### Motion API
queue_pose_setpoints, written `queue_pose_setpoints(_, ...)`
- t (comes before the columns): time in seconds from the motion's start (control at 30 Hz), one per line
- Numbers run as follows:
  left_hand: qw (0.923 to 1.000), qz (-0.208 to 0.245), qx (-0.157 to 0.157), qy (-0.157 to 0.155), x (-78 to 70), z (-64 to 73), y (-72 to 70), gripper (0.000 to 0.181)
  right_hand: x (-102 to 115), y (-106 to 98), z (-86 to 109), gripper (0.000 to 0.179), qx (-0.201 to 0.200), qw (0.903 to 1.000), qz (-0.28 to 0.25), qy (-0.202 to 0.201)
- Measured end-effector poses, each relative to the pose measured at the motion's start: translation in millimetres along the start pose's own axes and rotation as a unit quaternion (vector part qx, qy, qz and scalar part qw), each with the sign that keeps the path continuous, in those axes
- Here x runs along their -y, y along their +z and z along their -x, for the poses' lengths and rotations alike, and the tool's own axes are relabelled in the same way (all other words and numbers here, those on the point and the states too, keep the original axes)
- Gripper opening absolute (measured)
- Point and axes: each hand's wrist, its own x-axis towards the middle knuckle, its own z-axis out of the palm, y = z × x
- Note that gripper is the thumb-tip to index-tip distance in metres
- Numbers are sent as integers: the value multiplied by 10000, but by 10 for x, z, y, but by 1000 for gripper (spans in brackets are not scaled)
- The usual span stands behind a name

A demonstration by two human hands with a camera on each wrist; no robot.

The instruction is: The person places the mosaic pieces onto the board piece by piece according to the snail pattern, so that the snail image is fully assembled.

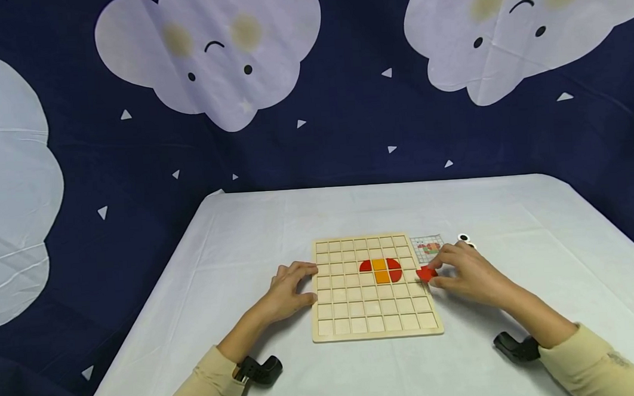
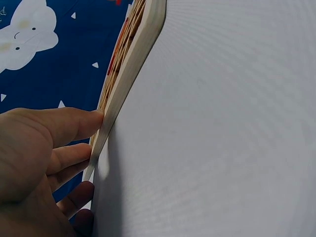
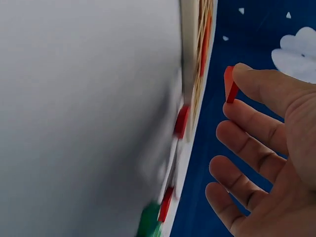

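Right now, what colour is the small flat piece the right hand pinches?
The piece is red, clearest in the right wrist view.

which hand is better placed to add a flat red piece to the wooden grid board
Probably the right hand: it pinches a flat red piece by the right edge of the wooden board; the left hand touches its left edge.

a: how's the light?
b: bright, even in the head view; soft shadows on the white tablecloth (image 1: 369, 374).
a: wrist views?
b: dimmer, greyer. the right one blurs a green piece (image 3: 148, 220); the pinched red piece (image 3: 230, 87) looks crisper.
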Motion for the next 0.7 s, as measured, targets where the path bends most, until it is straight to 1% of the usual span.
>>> queue_pose_setpoints(0.2, 10000, -9, 1, 11, 0, -2, 0, 51, 201, 76, -124, 13, -12, 9999, -68, -73)
queue_pose_setpoints(0.43, 10000, -3, -23, 36, 0, -3, 0, 51, 421, 232, -335, 16, 133, 9995, -222, -173)
queue_pose_setpoints(0.53, 10000, 15, -7, -2, -2, -2, 1, 51, 490, 304, -417, 14, 219, 9989, -327, -262)
queue_pose_setpoints(0.7, 10000, 8, 20, -51, 0, -11, 3, 52, 570, 399, -512, 13, 416, 9977, -467, -271)
